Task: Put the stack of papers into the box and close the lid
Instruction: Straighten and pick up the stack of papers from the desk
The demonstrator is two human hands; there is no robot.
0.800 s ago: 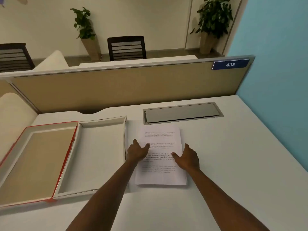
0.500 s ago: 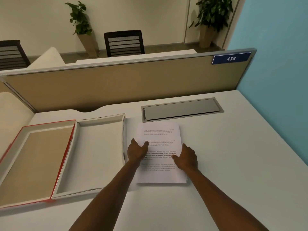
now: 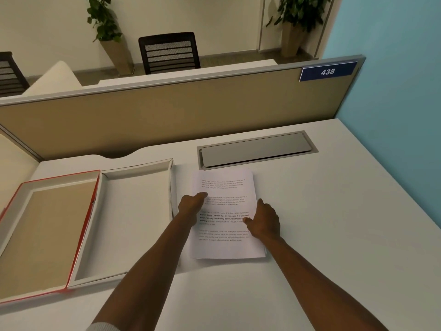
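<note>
A stack of printed white papers [image 3: 224, 185] lies flat on the white desk, just right of the open box. My left hand [image 3: 191, 204] grips its left edge with the thumb on top. My right hand [image 3: 265, 220] grips the right edge, thumb on the top sheet; the other fingers are hidden at the edge. The box's white tray [image 3: 130, 223] is empty and touches the stack's left side. Its red-edged lid [image 3: 47, 235] lies open flat to the left of the tray, with its brown inside facing up.
A grey cable-port cover [image 3: 256, 149] is set into the desk just behind the papers. A beige partition [image 3: 167, 115] closes off the back of the desk and a blue wall [image 3: 393, 115] stands on the right. Bare desk surface [image 3: 346, 223] lies right of the stack.
Both hands have stayed at the sides of the stack, and the left hand has slid a little further along its edge. The papers still lie flat on the desk.
</note>
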